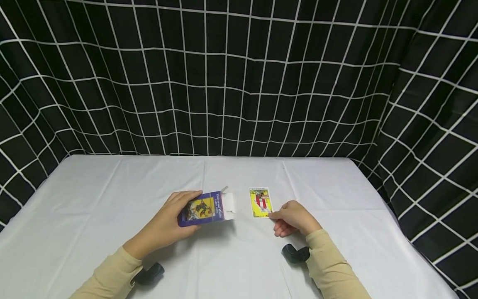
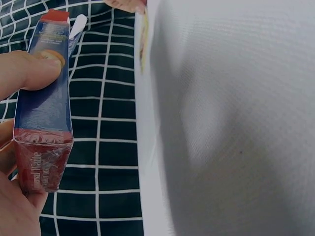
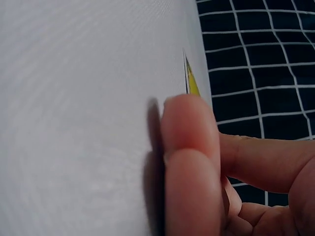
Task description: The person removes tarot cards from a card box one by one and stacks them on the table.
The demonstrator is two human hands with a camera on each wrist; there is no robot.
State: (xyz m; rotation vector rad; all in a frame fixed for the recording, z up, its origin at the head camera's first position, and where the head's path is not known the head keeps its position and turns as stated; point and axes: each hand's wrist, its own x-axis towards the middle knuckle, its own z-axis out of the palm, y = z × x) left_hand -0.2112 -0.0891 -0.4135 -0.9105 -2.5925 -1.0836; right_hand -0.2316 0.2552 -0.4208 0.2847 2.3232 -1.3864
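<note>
My left hand [image 1: 168,224] grips a purple-blue tarot deck box [image 1: 188,223] by its sides, raised above the cloth. The box's white end flap [image 1: 229,204] stands open toward the right. In the left wrist view the thumb presses on the narrow blue side of the box [image 2: 42,110]. To the right of the box, my right hand [image 1: 295,218] pinches a yellow tarot card [image 1: 257,209] at its near right corner, thumb on top. The card's picture faces up. From the right wrist only a thin yellow tip of the card [image 3: 193,86] shows past the fingers; the rest is hidden.
A white cloth [image 1: 112,195] with fold creases covers the table. Black fabric [image 1: 216,99] with a white grid stands behind and at both sides. Dark wrist devices [image 1: 296,254] sit under both forearms.
</note>
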